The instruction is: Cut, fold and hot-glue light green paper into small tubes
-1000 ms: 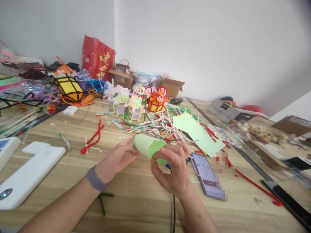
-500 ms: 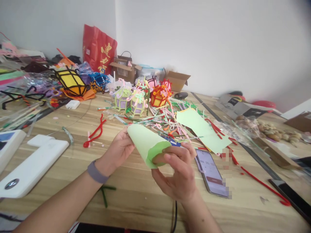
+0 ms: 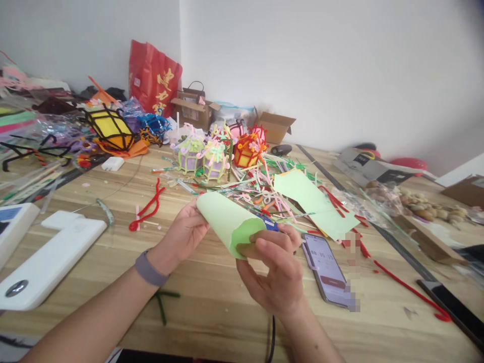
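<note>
A sheet of light green paper (image 3: 221, 219), rolled into a tube, is held above the table between both hands. My left hand (image 3: 189, 227) pinches its far left end; a grey band is on that wrist. My right hand (image 3: 274, 269) grips the near right end, with fingertips inside the opening and the thumb side below the rim. Inside, the paper looks a brighter green. Beyond the tube lie a heap of loose pipe cleaners (image 3: 260, 191) and a flat light green sheet (image 3: 313, 201). Part of a blue object (image 3: 270, 223) shows behind my right fingers.
Small pipe-cleaner lanterns (image 3: 215, 159) stand at the back middle, and a yellow lantern (image 3: 111, 128) lies at the left. A phone (image 3: 325, 269) showing a timer is right of my right hand. A white device (image 3: 56, 262) sits at the left, a red bag (image 3: 153, 78) against the wall.
The paper tube's opening looks slightly rounder, and my right fingers have shifted a little at its rim. Both hands keep their hold; little else has moved.
</note>
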`<state>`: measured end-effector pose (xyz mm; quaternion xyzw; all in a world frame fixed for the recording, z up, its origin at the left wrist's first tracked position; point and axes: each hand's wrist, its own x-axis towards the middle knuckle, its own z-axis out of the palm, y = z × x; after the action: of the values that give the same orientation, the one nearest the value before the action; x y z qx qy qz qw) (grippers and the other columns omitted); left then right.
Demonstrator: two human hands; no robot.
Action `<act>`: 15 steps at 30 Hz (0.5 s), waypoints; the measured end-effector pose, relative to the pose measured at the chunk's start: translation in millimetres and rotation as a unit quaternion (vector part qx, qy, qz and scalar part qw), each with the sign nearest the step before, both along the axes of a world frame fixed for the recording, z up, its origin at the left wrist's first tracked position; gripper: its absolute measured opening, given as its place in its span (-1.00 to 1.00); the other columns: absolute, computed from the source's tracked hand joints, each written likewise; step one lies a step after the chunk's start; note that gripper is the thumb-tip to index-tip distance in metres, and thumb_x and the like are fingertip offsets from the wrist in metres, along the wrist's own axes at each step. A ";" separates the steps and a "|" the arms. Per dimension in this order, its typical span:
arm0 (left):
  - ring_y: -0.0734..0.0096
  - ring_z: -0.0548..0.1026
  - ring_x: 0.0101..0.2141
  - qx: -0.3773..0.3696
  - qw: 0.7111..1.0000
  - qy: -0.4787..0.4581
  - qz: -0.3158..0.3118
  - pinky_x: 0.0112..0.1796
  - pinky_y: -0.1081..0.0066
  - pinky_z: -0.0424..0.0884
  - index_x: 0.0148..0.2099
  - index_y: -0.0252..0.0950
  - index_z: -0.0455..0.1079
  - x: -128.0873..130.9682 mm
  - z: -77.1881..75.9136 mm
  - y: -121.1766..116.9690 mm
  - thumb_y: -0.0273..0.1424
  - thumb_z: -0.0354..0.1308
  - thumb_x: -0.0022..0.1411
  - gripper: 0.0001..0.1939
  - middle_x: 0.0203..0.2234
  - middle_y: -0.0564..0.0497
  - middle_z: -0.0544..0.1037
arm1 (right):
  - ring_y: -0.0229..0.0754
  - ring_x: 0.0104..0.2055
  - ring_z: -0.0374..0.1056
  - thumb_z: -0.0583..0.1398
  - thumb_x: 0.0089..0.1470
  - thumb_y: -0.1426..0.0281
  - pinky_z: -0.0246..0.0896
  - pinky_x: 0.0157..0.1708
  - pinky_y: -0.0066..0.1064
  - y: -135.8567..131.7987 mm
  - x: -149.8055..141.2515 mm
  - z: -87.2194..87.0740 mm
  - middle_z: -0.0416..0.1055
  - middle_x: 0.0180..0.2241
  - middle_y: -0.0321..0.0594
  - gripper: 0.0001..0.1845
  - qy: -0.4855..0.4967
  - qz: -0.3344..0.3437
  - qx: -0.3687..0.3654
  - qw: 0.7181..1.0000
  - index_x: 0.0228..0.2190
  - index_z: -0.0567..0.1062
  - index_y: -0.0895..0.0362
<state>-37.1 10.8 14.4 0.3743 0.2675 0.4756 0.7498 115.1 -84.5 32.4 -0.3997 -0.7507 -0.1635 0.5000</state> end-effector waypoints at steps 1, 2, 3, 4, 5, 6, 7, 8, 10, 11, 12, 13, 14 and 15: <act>0.28 0.56 -0.30 -0.001 1.000 -0.003 0.003 -0.24 0.37 0.46 -0.20 -0.36 0.49 -0.3 -0.8 1.3 -0.57 0.27 -0.05 -0.72 -0.35 -0.05 0.62 | -0.18 -0.36 0.44 0.17 0.04 0.61 0.00 0.04 -0.15 0.0 -0.2 0.1 0.52 -0.51 -0.49 -0.38 -0.007 -0.004 -0.001 1.000 0.08 0.19 -0.08; 0.30 0.56 -0.31 -0.001 1.000 -0.008 0.010 -0.24 0.38 0.46 -0.19 -0.36 0.48 -0.5 -1.6 2.9 -0.58 0.27 -0.07 -0.69 -0.35 -0.03 0.61 | -0.18 -0.34 0.45 0.17 0.05 0.60 -0.01 0.05 -0.15 0.0 -0.3 0.1 0.53 -0.50 -0.49 -0.36 -0.015 -0.010 -0.001 1.000 0.10 0.17 -0.08; 0.33 0.55 -0.32 -0.001 1.000 -0.015 0.019 -0.24 0.40 0.45 -0.17 -0.35 0.47 -0.7 -2.5 4.7 -0.60 0.26 -0.09 -0.66 -0.35 -0.01 0.61 | -0.18 -0.33 0.46 0.17 0.06 0.60 -0.01 0.05 -0.15 0.0 -0.4 0.1 0.54 -0.47 -0.47 -0.35 -0.024 -0.018 -0.001 1.000 0.12 0.16 -0.08; 0.36 0.54 -0.32 0.002 0.999 -0.023 0.028 -0.23 0.42 0.44 -0.15 -0.34 0.46 -0.8 -3.3 6.5 -0.63 0.26 -0.11 -0.62 -0.35 0.01 0.61 | -0.18 -0.32 0.46 0.18 0.07 0.59 -0.01 0.05 -0.15 0.2 -0.4 0.0 0.55 -0.45 -0.45 -0.34 -0.032 -0.029 0.000 0.999 0.13 0.15 -0.07; 0.39 0.54 -0.32 0.006 0.999 -0.031 0.038 -0.23 0.44 0.43 -0.14 -0.33 0.45 -0.9 -4.1 8.2 -0.65 0.26 -0.13 -0.58 -0.35 0.03 0.60 | -0.18 -0.31 0.46 0.18 0.08 0.59 -0.02 0.05 -0.16 0.6 -0.2 -0.3 0.56 -0.42 -0.43 -0.34 -0.038 -0.041 0.004 0.998 0.14 0.15 -0.06; 0.41 0.53 -0.31 0.011 0.998 -0.038 0.045 -0.22 0.45 0.42 -0.14 -0.33 0.44 -1.0 -4.8 9.7 -0.67 0.25 -0.15 -0.56 -0.34 0.04 0.60 | -0.19 -0.31 0.46 0.19 0.08 0.59 -0.01 0.05 -0.16 1.3 0.2 -0.8 0.56 -0.41 -0.41 -0.34 -0.041 -0.052 0.007 0.998 0.15 0.15 -0.05; 0.42 0.53 -0.30 0.015 0.998 -0.044 0.049 -0.21 0.47 0.42 -0.14 -0.32 0.44 -1.1 -5.4 10.8 -0.68 0.25 -0.16 -0.55 -0.34 0.05 0.59 | -0.19 -0.31 0.46 0.19 0.09 0.59 0.00 0.03 -0.16 2.2 1.0 -1.5 0.56 -0.40 -0.40 -0.34 -0.038 -0.062 0.010 0.997 0.15 0.15 -0.04; 0.43 0.52 -0.29 0.016 0.997 -0.049 0.049 -0.20 0.47 0.41 -0.15 -0.32 0.43 -1.2 -5.9 11.6 -0.68 0.26 -0.17 -0.55 -0.34 0.05 0.59 | -0.18 -0.31 0.46 0.19 0.10 0.59 0.01 0.01 -0.15 3.5 2.0 -2.4 0.55 -0.42 -0.40 -0.35 -0.030 -0.069 0.012 0.997 0.16 0.14 -0.04; 0.46 0.51 -0.30 0.011 0.997 -0.056 0.048 -0.23 0.50 0.40 -0.17 -0.31 0.44 -1.8 -6.8 11.9 -0.67 0.28 -0.17 -0.57 -0.36 0.07 0.58 | -0.14 -0.32 0.45 0.18 0.12 0.57 0.07 -0.04 -0.13 6.9 4.9 -4.5 0.51 -0.46 -0.41 -0.34 0.018 -0.069 0.008 0.997 0.18 0.13 -0.03; 0.48 0.50 -0.33 0.006 0.998 -0.055 0.043 -0.27 0.52 0.39 -0.17 -0.31 0.44 -2.1 -7.1 11.6 -0.66 0.29 -0.16 -0.58 -0.37 0.07 0.58 | -0.12 -0.31 0.45 0.19 0.12 0.55 0.11 -0.06 -0.12 9.0 6.8 -5.4 0.49 -0.47 -0.41 -0.34 0.057 -0.063 0.002 0.996 0.19 0.12 -0.03; 0.50 0.49 -0.35 0.003 0.998 -0.049 0.034 -0.31 0.53 0.38 -0.17 -0.31 0.44 -2.4 -7.3 11.1 -0.64 0.31 -0.16 -0.58 -0.38 0.07 0.57 | -0.11 -0.29 0.44 0.19 0.13 0.54 0.15 -0.08 -0.11 11.4 8.9 -6.4 0.48 -0.48 -0.40 -0.34 0.102 -0.054 -0.008 0.993 0.19 0.11 -0.03; 0.51 0.48 -0.38 0.002 0.999 -0.037 0.024 -0.36 0.54 0.36 -0.15 -0.30 0.45 -2.7 -7.4 10.5 -0.62 0.32 -0.15 -0.57 -0.37 0.06 0.58 | -0.10 -0.28 0.44 0.20 0.13 0.52 0.19 -0.09 -0.11 13.9 11.3 -7.2 0.46 -0.47 -0.39 -0.34 0.145 -0.045 -0.019 0.988 0.19 0.11 -0.03; 0.51 0.48 -0.39 0.006 1.000 -0.022 0.011 -0.39 0.54 0.34 -0.13 -0.30 0.46 -2.8 -7.5 9.8 -0.59 0.34 -0.14 -0.57 -0.36 0.05 0.59 | -0.10 -0.26 0.43 0.21 0.13 0.50 0.22 -0.09 -0.10 16.4 13.9 -8.0 0.46 -0.47 -0.38 -0.35 0.184 -0.041 -0.033 0.982 0.19 0.13 -0.03; 0.50 0.48 -0.40 0.013 1.000 -0.008 -0.002 -0.40 0.53 0.33 -0.11 -0.30 0.46 -2.8 -7.4 9.2 -0.56 0.36 -0.13 -0.56 -0.35 0.03 0.60 | -0.10 -0.25 0.43 0.22 0.13 0.48 0.23 -0.08 -0.10 19.0 16.7 -8.8 0.45 -0.47 -0.38 -0.37 0.213 -0.041 -0.049 0.975 0.17 0.15 -0.02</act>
<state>-39.9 20.0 7.0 0.3808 0.2542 0.4805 0.7480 131.7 -65.5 23.6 -0.4802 -0.6171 -0.0583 0.6207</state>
